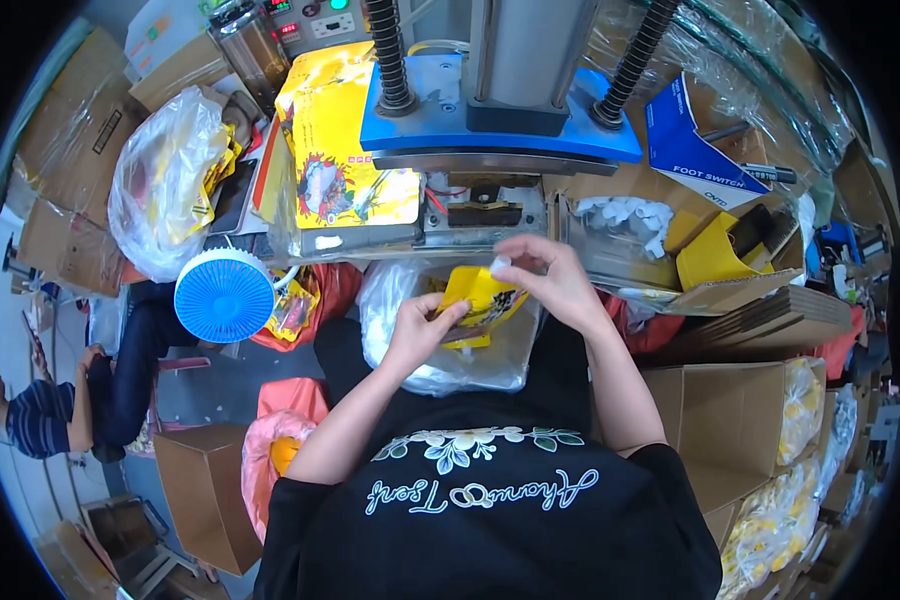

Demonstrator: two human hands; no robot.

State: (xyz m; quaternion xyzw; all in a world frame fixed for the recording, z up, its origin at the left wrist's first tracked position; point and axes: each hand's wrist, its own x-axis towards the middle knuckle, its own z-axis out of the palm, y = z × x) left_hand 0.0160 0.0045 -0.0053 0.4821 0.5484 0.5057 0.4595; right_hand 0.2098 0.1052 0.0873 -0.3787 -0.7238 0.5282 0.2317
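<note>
Over the lap, just below the blue press head [500, 125], 2 hands share 1 yellow pouch [482, 300]: the left hand [417, 335] is clamped on its lower edge, steadying it. The right hand [555, 280] pinches a small white piece [499, 264] at the pouch's top (its mouth, apparently), with a clear plastic bag [440, 345] spread beneath, likely to catch finished pieces.

The left hand [417, 335] hides the yellow pouch's [482, 298] lower corner.

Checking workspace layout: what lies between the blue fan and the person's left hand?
Head view: an orange-red bag lies between the blue fan and the left hand.
</note>
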